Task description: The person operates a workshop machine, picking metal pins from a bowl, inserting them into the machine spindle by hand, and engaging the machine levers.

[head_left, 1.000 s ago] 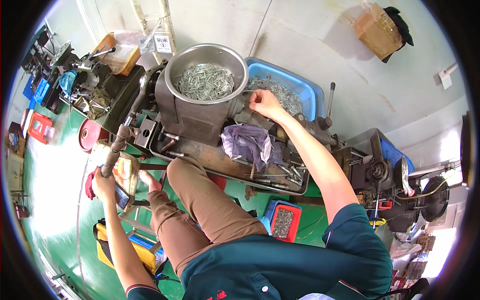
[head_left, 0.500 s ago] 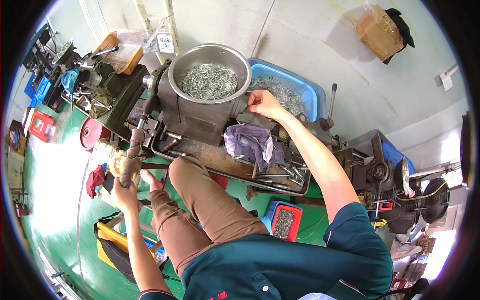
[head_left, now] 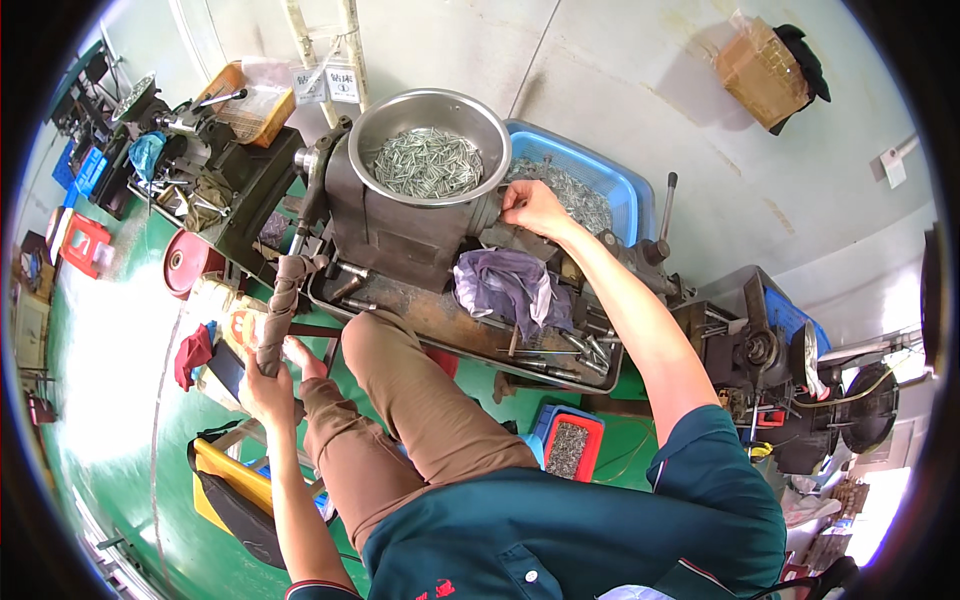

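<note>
Pulled inward, the wrapped lever [head_left: 280, 310] fills my left grip [head_left: 267, 396]; my right grip [head_left: 535, 209], pinched on what I can't tell, risks nipping if the adjacent spindle [head_left: 486, 213] turns.

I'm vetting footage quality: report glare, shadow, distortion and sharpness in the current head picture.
Head view throughout: glare bleaches the green floor at left; a soft shadow lies on the wall beside the cardboard box; fisheye distortion bends edges toward the black rim; the right hand looks fairly sharp.
</note>
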Tool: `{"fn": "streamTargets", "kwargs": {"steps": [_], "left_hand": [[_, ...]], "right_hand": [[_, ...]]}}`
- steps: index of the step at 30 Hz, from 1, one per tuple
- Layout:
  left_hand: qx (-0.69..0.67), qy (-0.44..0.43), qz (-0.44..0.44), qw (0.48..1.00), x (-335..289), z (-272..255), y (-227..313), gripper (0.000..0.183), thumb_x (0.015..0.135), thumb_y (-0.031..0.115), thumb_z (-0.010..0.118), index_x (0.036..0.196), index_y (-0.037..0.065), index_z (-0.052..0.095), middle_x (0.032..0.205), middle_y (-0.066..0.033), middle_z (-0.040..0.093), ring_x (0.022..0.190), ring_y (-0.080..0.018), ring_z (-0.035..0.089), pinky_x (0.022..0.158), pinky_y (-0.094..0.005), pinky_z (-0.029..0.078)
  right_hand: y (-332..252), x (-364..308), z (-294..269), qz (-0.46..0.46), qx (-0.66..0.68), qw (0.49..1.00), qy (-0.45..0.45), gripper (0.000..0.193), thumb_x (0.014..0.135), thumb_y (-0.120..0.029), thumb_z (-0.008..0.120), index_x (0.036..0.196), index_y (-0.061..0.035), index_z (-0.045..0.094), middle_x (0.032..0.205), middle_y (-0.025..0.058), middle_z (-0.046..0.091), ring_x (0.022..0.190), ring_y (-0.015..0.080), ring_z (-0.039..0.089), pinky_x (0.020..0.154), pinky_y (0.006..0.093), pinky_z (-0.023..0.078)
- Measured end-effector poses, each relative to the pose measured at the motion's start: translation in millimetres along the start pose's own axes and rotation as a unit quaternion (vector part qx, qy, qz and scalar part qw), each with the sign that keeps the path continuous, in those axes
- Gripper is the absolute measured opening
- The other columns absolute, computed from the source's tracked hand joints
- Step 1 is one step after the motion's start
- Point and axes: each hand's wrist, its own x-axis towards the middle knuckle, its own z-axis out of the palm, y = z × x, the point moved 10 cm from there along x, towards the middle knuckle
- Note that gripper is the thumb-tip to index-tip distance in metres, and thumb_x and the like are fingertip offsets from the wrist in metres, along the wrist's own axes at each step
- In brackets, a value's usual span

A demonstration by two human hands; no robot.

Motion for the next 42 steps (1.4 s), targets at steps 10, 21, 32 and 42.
{"fn": "streamTargets", "kwargs": {"steps": [10,21,32,42], "left_hand": [[-0.010,0.010,0.002,1.000,-1,-4,5,0.033,0.063,0.017,0.057,0.091,0.002,0.055,0.070,-0.0207,0.057,0.068,-0.0372,0.055,0.060,-0.0409,0.043],[-0.001,0.018,0.006,1.000,0,1,-3,0.030,0.063,0.018,0.058,0.088,0.003,0.055,0.069,-0.0199,0.057,0.067,-0.0369,0.055,0.059,-0.0410,0.043],[-0.007,0.007,0.004,1.000,0,-4,3,0.033,0.062,0.017,0.057,0.091,0.000,0.055,0.071,-0.0220,0.056,0.069,-0.0377,0.055,0.060,-0.0409,0.043],[-0.009,0.032,0.008,0.999,-2,-6,5,0.029,0.062,0.017,0.055,0.086,0.001,0.055,0.068,-0.0211,0.056,0.067,-0.0377,0.055,0.059,-0.0408,0.043]], "right_hand": [[8,3,-35,0.011,-0.001,1.000,0.001,0.010,0.056,-0.001,0.059,0.065,-0.0019,0.054,0.060,0.0018,0.054,0.057,0.0094,0.049,0.053,0.0228,0.040],[-2,0,2,0.009,0.052,0.998,-0.034,0.011,0.058,0.003,0.059,0.063,-0.0029,0.050,0.059,0.0003,0.052,0.056,0.0076,0.047,0.052,0.0210,0.038],[-26,-6,-71,-0.014,-0.256,0.936,0.242,0.013,0.061,-0.011,0.058,0.073,-0.0063,0.057,0.071,0.0069,0.059,0.071,0.0225,0.056,0.066,0.0330,0.043],[-132,2,-57,-0.185,-0.258,0.906,0.280,0.014,0.063,-0.001,0.051,0.072,-0.0084,0.057,0.078,0.0067,0.057,0.082,0.0238,0.049,0.073,0.0355,0.038]]}}
